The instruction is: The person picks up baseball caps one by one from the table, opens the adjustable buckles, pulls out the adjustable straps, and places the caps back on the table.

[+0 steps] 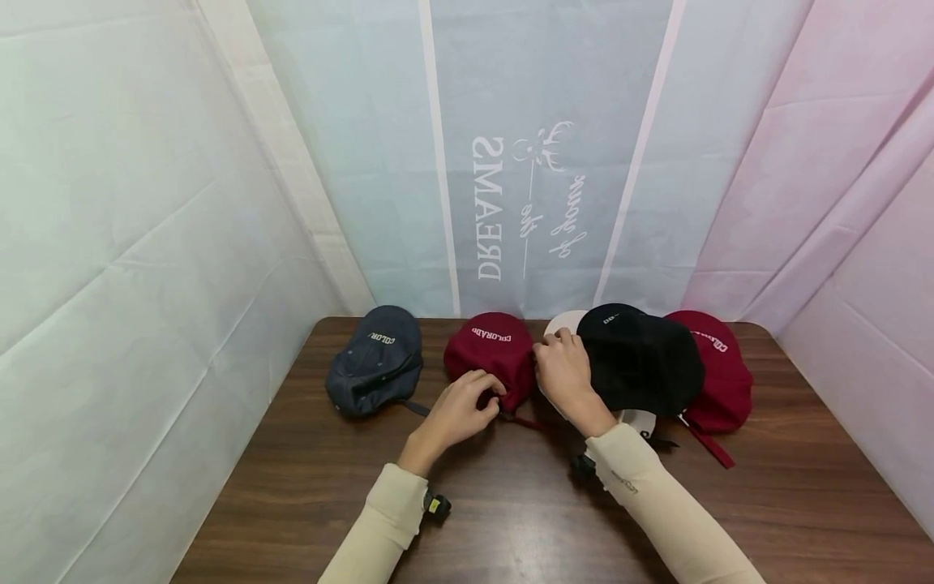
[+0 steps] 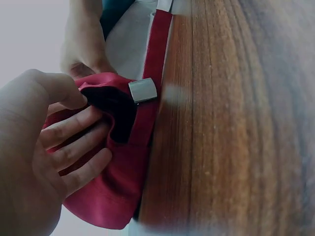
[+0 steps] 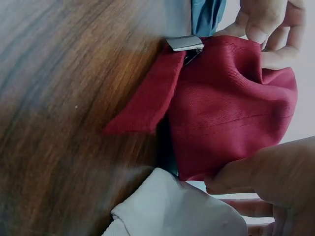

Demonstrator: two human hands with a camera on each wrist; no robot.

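Wooden table (image 1: 511,503), hands gripping red cap (image 1: 487,350)

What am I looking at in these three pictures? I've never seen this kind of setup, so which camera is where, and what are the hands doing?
No machine here: a person works with two bare hands. The wide picture comes from a camera on the person's head, looking down at a wooden table. The other two come from cameras worn on each wrist, so they show close-ups.

On the table lie several caps: a navy cap, a red cap in the middle, a black cap lying over a white cap, and a second red cap at the right.

The left hand grips the middle red cap's back edge near its metal buckle. The right hand pinches the same cap's other side.
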